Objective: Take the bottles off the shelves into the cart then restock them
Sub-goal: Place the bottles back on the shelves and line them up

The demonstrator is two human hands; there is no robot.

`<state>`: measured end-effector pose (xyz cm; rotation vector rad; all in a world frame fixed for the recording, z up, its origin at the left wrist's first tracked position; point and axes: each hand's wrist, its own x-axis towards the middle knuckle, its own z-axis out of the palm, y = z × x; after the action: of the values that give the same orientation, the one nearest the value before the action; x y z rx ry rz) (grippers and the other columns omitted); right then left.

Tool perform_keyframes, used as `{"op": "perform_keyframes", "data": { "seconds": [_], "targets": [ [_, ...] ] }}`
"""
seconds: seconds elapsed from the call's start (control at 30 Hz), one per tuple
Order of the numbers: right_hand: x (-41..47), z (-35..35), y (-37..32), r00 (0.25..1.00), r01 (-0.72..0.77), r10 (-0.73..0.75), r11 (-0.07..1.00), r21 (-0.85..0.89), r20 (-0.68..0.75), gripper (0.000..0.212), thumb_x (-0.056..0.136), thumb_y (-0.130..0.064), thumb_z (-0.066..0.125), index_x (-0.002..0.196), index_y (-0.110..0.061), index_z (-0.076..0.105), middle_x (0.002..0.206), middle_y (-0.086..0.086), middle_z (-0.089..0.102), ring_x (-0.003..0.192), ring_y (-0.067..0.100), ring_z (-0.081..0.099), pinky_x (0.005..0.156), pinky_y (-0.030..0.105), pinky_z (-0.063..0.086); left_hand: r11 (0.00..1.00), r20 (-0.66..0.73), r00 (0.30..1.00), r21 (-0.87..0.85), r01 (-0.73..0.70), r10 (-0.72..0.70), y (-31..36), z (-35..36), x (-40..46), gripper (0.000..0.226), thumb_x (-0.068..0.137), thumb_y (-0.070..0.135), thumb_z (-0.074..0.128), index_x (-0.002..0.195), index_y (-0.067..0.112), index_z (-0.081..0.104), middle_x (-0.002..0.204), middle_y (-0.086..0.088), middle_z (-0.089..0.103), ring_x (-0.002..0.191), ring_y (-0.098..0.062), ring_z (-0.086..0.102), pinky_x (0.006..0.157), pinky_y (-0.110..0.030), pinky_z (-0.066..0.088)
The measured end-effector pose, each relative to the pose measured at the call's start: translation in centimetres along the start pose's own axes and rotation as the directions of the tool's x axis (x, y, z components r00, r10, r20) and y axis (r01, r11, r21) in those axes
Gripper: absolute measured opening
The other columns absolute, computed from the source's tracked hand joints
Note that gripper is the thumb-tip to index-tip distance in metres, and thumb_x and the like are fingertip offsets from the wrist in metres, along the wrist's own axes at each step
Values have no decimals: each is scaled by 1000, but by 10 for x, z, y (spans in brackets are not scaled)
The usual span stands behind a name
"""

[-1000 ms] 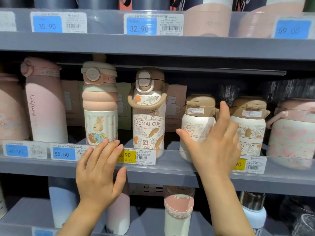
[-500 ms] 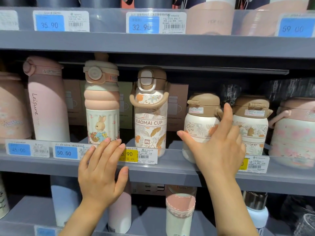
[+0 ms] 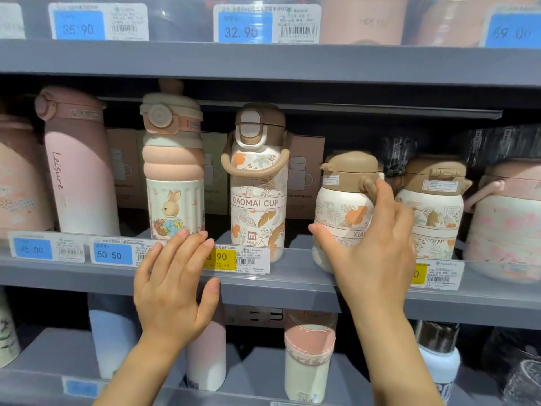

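A: Bottles?

B: Standing upright in a row along the middle shelf (image 3: 292,285), behind a clear rail carrying price tags (image 3: 111,254).

A: Right grip (image 3: 377,253)?

B: Reaching over the rail and closing on the small floral bottle (image 3: 342,212). Pressing the thumb against its front, low down, and curling the fingers round its right side, just by the brown handle under the cap.

A: Lifting it?

B: Hard to tell; looking as if sitting on the shelf, with the base blurred behind the rail.

A: Left grip (image 3: 172,291)?

B: Holding nothing. Spreading straight, relaxed fingers in front of the rail, covering part of a yellow tag (image 3: 225,257), with fingertips pointing up at the rabbit bottle (image 3: 172,206). Touching the rail or not, unclear.

A: Neighbours?

B: Standing to the left of the grasped one, the tall XIAOMAI CUP bottle (image 3: 257,206), then the rabbit one, then a pink Leisure bottle (image 3: 79,177). Sitting just to the right, partly behind the right wrist, a second small floral bottle (image 3: 433,212).

A: Below?

B: Standing on the lower shelf, more bottles, among them a pink-banded bottle (image 3: 308,356).
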<state>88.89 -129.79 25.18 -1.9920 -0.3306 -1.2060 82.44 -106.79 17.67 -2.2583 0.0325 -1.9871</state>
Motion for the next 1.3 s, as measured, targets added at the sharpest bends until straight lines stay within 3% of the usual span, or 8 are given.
{"op": "perform_keyframes", "data": {
  "seconds": [0.27,0.4,0.53,0.8,0.9,1.03,1.17,1.3],
  "targets": [
    [-12,-4,-1,996,85,-83,994,63,-33,84,78,-44,69,149,-20,30,133,16,40,118,29,38,99,48,39,1000,5,1000,-5,8,-8,0,-1,0,43,98,37,33,127,13,52,130,-8,59,128,-27,48,107,-43,32],
    [0,-12,-3,988,12,-34,990,143,151,95,79,-40,71,152,-28,11,150,7,30,136,25,31,108,48,33,1000,12,1000,-5,12,-12,0,-1,0,43,98,38,32,127,13,51,130,-8,60,128,-26,47,108,-42,31],
    [12,-22,-8,951,-73,17,982,172,308,109,75,-37,76,149,-40,-5,149,0,40,130,29,44,98,44,40,1000,13,1000,-4,12,-12,-1,-1,0,43,99,39,31,127,13,51,129,-9,60,128,-26,47,111,-39,28],
    [-5,4,-25,1000,-25,24,993,-114,-8,99,72,-43,72,151,-20,18,120,11,59,111,35,55,89,47,43,1000,26,999,-4,19,-18,0,-1,0,43,98,38,33,128,14,51,130,-8,60,129,-25,47,111,-38,28],
    [-6,8,-26,999,-34,33,988,-152,-9,105,68,-55,74,150,-19,22,123,13,54,108,36,54,84,47,45,1000,29,999,-3,18,-18,-1,-1,-1,43,98,38,33,128,14,51,130,-8,60,129,-25,47,111,-38,28],
    [4,-7,-18,995,17,-24,998,68,100,104,71,-49,74,150,-31,9,144,9,31,125,29,41,95,48,44,1000,26,1000,-3,18,-18,-1,-1,-1,43,97,38,34,128,14,51,131,-7,60,129,-25,47,112,-36,26],
    [20,-20,-13,945,-65,-32,957,283,325,106,77,-33,76,149,-44,-1,152,-8,20,117,-8,29,95,29,33,1000,11,1000,3,2,-2,-1,-1,0,43,97,38,34,127,14,51,130,-6,58,128,-25,47,113,-35,24],
    [21,-15,-14,935,-104,3,958,269,353,106,76,-33,76,148,-46,-1,149,-7,30,127,13,40,87,31,35,1000,0,1000,4,0,0,-1,0,0,43,97,38,34,127,14,52,130,-6,59,127,-26,48,112,-35,26]
  ]
}}
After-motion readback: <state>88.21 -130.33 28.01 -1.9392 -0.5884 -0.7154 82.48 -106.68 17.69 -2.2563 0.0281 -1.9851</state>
